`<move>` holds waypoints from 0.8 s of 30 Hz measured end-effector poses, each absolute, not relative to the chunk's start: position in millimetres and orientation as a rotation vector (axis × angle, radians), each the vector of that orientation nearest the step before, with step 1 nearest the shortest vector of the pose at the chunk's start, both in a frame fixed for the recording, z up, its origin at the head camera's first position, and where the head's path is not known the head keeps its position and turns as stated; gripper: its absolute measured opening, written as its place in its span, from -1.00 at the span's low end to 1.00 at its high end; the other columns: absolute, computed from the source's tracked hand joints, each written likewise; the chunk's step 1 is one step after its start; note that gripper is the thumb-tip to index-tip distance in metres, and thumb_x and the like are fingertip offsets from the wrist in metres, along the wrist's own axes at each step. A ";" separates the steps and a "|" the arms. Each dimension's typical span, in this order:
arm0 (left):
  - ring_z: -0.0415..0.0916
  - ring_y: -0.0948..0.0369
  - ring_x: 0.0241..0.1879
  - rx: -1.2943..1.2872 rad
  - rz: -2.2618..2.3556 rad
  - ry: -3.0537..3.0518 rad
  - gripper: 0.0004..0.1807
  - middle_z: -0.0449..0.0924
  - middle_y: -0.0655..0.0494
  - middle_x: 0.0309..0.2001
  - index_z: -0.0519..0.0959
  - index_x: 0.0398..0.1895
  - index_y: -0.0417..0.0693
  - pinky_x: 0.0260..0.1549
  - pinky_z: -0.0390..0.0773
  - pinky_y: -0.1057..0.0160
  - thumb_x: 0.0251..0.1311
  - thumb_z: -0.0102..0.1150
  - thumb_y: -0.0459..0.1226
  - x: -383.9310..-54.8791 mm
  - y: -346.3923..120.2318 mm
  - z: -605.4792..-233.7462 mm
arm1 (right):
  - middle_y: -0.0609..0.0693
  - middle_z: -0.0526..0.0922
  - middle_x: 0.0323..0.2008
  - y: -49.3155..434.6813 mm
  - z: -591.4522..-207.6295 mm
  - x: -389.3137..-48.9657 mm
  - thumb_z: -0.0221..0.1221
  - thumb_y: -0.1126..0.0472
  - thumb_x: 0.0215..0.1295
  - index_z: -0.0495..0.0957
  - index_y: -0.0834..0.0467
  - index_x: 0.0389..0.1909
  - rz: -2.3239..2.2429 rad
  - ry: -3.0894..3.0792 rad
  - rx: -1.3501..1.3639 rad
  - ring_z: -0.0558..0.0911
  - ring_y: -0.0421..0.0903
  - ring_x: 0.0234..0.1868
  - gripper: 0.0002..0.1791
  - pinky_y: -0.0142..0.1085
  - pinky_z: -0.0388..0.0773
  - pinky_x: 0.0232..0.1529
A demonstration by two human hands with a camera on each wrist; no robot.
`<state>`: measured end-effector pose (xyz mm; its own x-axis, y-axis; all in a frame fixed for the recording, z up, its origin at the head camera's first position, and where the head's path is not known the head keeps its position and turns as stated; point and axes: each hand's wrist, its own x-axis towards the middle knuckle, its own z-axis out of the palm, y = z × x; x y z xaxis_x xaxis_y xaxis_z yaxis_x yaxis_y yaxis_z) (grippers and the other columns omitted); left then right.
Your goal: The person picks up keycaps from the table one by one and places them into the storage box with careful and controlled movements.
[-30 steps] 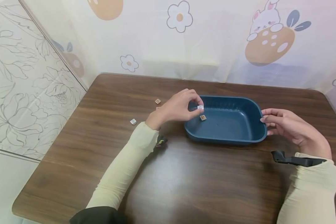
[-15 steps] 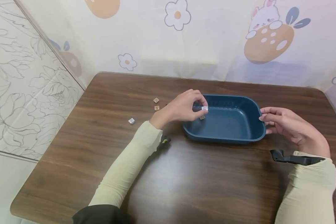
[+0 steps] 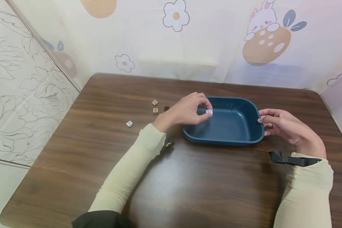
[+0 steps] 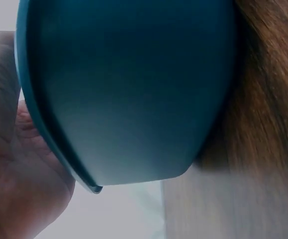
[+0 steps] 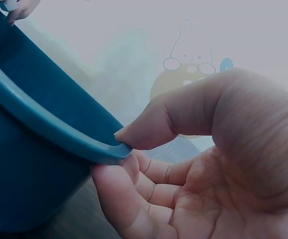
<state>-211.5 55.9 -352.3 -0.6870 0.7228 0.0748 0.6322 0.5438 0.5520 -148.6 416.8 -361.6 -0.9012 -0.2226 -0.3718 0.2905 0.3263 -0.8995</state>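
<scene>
Between thumb and fingertips my left hand [image 3: 188, 109] pinches a small white block [image 3: 209, 111] with a marked top. It hovers over the left part of a dark blue plastic basin [image 3: 225, 140]. My right hand [image 3: 290, 128] grips the basin's right rim, thumb on the inside and fingers beneath, as the right wrist view shows closely. In the left wrist view the basin's outer wall [image 4: 134, 99] fills the middle, with part of the left hand [image 4: 24, 179] beside its rim; the block is not visible there.
Left of the basin, a wooden tabletop [image 3: 188, 177] bears two light brown blocks [image 3: 155, 110], a white block [image 3: 129, 123], a dark block [image 3: 166, 108] and a pale one [image 3: 141, 131] partly behind the left sleeve. A patterned curtain [image 3: 148, 38] hangs behind.
My left hand has shifted a little right over the basin with the white block. A brown block inside the basin, seen earlier, is now hidden behind that hand. The right hand keeps its grip.
</scene>
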 end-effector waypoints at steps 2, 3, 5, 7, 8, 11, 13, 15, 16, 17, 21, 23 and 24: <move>0.43 0.25 0.13 1.154 0.823 2.615 -0.73 0.65 0.24 0.09 0.71 0.00 0.14 0.21 0.47 0.26 0.42 0.23 0.01 -211.6 56.6 -352.3 | -0.13 0.70 -0.30 415.8 -362.4 -149.0 0.01 0.36 0.60 0.60 -0.05 -0.06 -1.596 2.175 0.056 0.73 -0.18 -0.35 -0.73 -0.29 0.74 -0.31; 0.44 0.25 0.13 1.154 0.819 2.616 -0.73 0.64 0.24 0.10 0.71 0.01 0.14 0.21 0.47 0.26 0.42 0.23 0.01 -211.5 56.7 -352.5 | -0.13 0.70 -0.29 415.6 -362.8 -149.3 0.01 0.37 0.61 0.60 -0.05 -0.05 -1.598 2.174 0.056 0.73 -0.18 -0.35 -0.73 -0.29 0.74 -0.31; 0.44 0.25 0.14 1.145 0.814 2.616 -0.73 0.64 0.24 0.09 0.71 0.01 0.14 0.22 0.47 0.25 0.42 0.22 0.01 -211.1 56.9 -352.9 | -0.13 0.69 -0.30 415.5 -363.5 -149.7 0.00 0.37 0.60 0.59 -0.03 -0.05 -1.607 2.164 0.052 0.73 -0.18 -0.35 -0.74 -0.28 0.74 -0.30; 0.44 0.25 0.13 1.143 0.809 2.616 -0.73 0.64 0.24 0.08 0.71 0.01 0.14 0.23 0.47 0.25 0.42 0.23 0.01 -210.8 57.1 -353.0 | -0.13 0.70 -0.29 416.2 -363.8 -149.9 0.01 0.37 0.60 0.59 -0.02 -0.04 -1.616 2.157 0.042 0.73 -0.19 -0.34 -0.74 -0.28 0.75 -0.30; 0.44 0.26 0.13 1.146 0.809 2.615 -0.73 0.64 0.25 0.07 0.71 0.01 0.14 0.23 0.48 0.25 0.42 0.23 0.01 -210.6 57.3 -353.1 | -0.13 0.70 -0.30 416.7 -363.8 -149.9 0.01 0.37 0.60 0.59 -0.02 -0.04 -1.617 2.158 0.037 0.73 -0.19 -0.34 -0.75 -0.28 0.74 -0.30; 0.44 0.28 0.11 1.154 0.811 2.610 -0.73 0.64 0.26 0.06 0.70 0.02 0.14 0.22 0.48 0.26 0.41 0.24 0.01 -210.8 58.5 -353.2 | -0.13 0.70 -0.30 418.6 -363.0 -149.6 0.01 0.37 0.60 0.59 -0.01 -0.04 -1.619 2.164 0.030 0.73 -0.18 -0.34 -0.75 -0.28 0.74 -0.31; 0.43 0.29 0.10 1.156 0.810 2.609 -0.73 0.64 0.26 0.05 0.70 0.02 0.14 0.22 0.47 0.27 0.41 0.24 0.01 -211.0 59.0 -353.2 | -0.13 0.70 -0.30 419.3 -362.5 -149.5 0.01 0.36 0.61 0.59 -0.02 -0.04 -1.607 2.177 0.021 0.73 -0.17 -0.34 -0.76 -0.28 0.75 -0.31; 0.44 0.28 0.10 1.157 0.810 2.613 -0.73 0.64 0.26 0.05 0.70 0.01 0.14 0.22 0.47 0.27 0.41 0.24 0.01 -211.3 59.2 -353.3 | -0.13 0.71 -0.30 419.3 -362.6 -149.8 0.02 0.36 0.61 0.59 -0.02 -0.03 -1.602 2.182 0.017 0.74 -0.18 -0.34 -0.75 -0.28 0.75 -0.31; 0.44 0.28 0.10 1.158 0.810 2.618 -0.74 0.64 0.26 0.04 0.70 0.00 0.14 0.22 0.46 0.27 0.41 0.25 0.01 -211.3 59.0 -353.3 | -0.13 0.71 -0.30 419.3 -362.6 -149.8 0.01 0.37 0.60 0.59 -0.02 -0.03 -1.606 2.178 0.016 0.74 -0.18 -0.34 -0.75 -0.28 0.75 -0.31; 0.44 0.28 0.10 1.160 0.808 2.622 -0.74 0.64 0.26 0.04 0.71 0.00 0.14 0.21 0.46 0.27 0.41 0.25 0.01 -211.3 58.9 -353.4 | -0.13 0.71 -0.30 419.3 -362.7 -149.7 0.01 0.37 0.60 0.60 -0.03 -0.03 -1.607 2.175 0.014 0.74 -0.19 -0.34 -0.74 -0.28 0.75 -0.31; 0.44 0.26 0.10 1.166 0.804 2.637 -0.75 0.64 0.25 0.03 0.71 -0.01 0.14 0.21 0.45 0.28 0.40 0.25 0.00 -211.3 57.9 -354.0 | -0.12 0.70 -0.29 419.2 -363.4 -148.9 0.00 0.38 0.61 0.60 -0.03 -0.04 -1.613 2.167 0.020 0.73 -0.19 -0.34 -0.72 -0.29 0.73 -0.32; 0.44 0.25 0.11 1.166 0.801 2.637 -0.74 0.64 0.24 0.05 0.71 0.01 0.13 0.22 0.45 0.27 0.40 0.25 0.00 -211.8 57.6 -354.1 | -0.12 0.69 -0.29 419.1 -363.2 -148.6 -0.01 0.38 0.61 0.60 -0.03 -0.04 -1.614 2.167 0.020 0.73 -0.19 -0.34 -0.72 -0.29 0.73 -0.32; 0.44 0.25 0.12 1.168 0.802 2.634 -0.72 0.65 0.23 0.06 0.71 0.03 0.12 0.22 0.45 0.27 0.40 0.25 0.00 -212.1 57.4 -354.0 | -0.12 0.69 -0.29 419.2 -363.2 -148.6 -0.01 0.38 0.61 0.60 -0.02 -0.04 -1.616 2.167 0.024 0.73 -0.18 -0.34 -0.72 -0.29 0.73 -0.32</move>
<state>-212.1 57.4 -354.0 -0.6854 0.7242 0.0758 0.6435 0.5536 0.5286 -148.6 419.2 -363.2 -0.9054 -0.2403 -0.3500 0.2668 0.3191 -0.9094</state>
